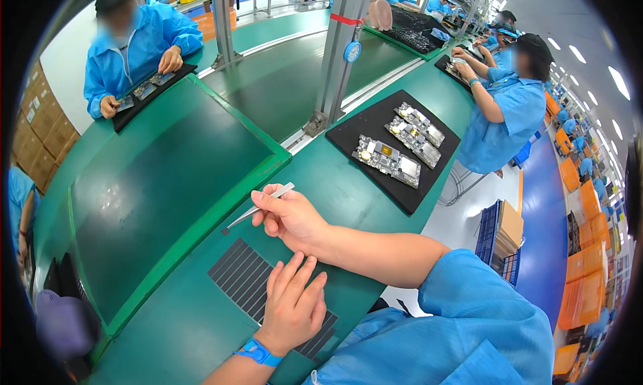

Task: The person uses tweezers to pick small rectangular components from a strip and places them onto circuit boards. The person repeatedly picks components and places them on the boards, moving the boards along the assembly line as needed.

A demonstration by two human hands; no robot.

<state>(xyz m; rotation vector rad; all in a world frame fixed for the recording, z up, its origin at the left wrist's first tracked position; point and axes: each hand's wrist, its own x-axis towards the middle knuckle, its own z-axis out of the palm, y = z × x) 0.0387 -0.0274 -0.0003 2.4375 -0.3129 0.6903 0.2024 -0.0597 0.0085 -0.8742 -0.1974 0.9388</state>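
Note:
Metal tweezers (249, 214) are pinched in my right hand (289, 217), their tips slanting down to the left. A tiny dark piece (226, 231) is at the tips; whether it is gripped or lies on the bench, I cannot tell. My left hand (292, 304), with a blue wrist strap (260, 352), lies with fingers stretched over a sheet of dark grey strips (236, 271) and hides part of it. Its fingertips come close to my right wrist. Beyond my right hand, several circuit boards (387, 160) rest on a black foam mat (348, 125).
The green bench (194, 311) borders a green-edged conveyor (161, 157). A metal post (338, 63) carries a small blue clock (352, 51). Co-workers in blue handle boards at the far left and on the right. A blue crate (487, 232) stands on the floor at right.

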